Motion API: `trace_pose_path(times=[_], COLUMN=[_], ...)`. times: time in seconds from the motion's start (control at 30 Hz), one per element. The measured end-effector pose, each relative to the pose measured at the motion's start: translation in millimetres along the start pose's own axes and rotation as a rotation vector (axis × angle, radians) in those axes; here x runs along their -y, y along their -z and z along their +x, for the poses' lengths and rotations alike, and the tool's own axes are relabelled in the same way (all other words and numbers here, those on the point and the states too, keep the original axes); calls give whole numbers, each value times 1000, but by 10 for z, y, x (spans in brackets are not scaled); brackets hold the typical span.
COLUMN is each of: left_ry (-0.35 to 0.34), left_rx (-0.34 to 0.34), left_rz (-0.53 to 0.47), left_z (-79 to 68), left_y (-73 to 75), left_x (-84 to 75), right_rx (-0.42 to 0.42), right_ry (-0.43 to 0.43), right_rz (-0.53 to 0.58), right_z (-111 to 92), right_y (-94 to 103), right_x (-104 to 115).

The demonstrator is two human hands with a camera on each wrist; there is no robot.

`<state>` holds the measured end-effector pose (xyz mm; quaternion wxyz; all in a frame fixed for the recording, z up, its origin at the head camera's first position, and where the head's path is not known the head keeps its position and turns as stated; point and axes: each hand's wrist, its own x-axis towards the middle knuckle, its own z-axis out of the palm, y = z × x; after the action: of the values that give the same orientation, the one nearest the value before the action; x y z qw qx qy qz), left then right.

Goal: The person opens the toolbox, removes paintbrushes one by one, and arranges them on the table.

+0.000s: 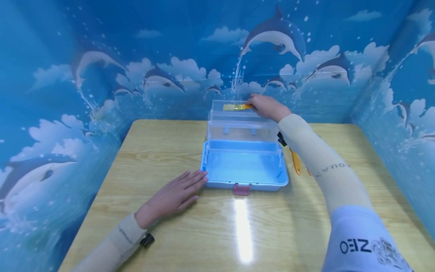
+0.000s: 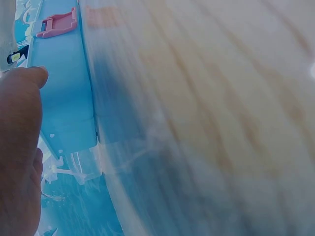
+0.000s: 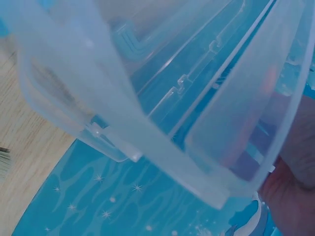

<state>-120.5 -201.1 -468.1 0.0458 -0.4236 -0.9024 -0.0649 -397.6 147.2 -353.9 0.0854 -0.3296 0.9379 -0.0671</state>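
Note:
A toolbox with a light blue base (image 1: 244, 166) stands open on the table, its clear trays (image 1: 244, 126) raised at the back. My right hand (image 1: 266, 107) pinches a paintbrush (image 1: 234, 107) by its orange handle, pale bristles pointing left, at the top clear tray. In the right wrist view, the see-through tray wall (image 3: 221, 137) partly covers that hand (image 3: 295, 157). My left hand (image 1: 173, 196) lies with fingers extended, fingertips at the base's front left corner. A pink latch (image 1: 242, 189) hangs at the front, also visible as a latch (image 2: 61, 23) in the left wrist view.
To the right of the toolbox an orange handle (image 1: 295, 162) lies on the wooden table (image 1: 163, 151), partly hidden by my right forearm. Pale bristles (image 3: 4, 162) show at the right wrist view's left edge. A dolphin-printed curtain (image 1: 190, 45) encloses the table's back and sides.

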Motion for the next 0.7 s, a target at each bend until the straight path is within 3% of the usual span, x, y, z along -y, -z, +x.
trace_pose_path(times=[0.7], left_ry=[27], left_rx=[43], left_rz=[-16], left_z=[-10], left_y=[4], left_x=[0], right_rx=[-86], right_ry=[46], right_rz=[55], right_z=[-159], right_y=[39], right_x=[43])
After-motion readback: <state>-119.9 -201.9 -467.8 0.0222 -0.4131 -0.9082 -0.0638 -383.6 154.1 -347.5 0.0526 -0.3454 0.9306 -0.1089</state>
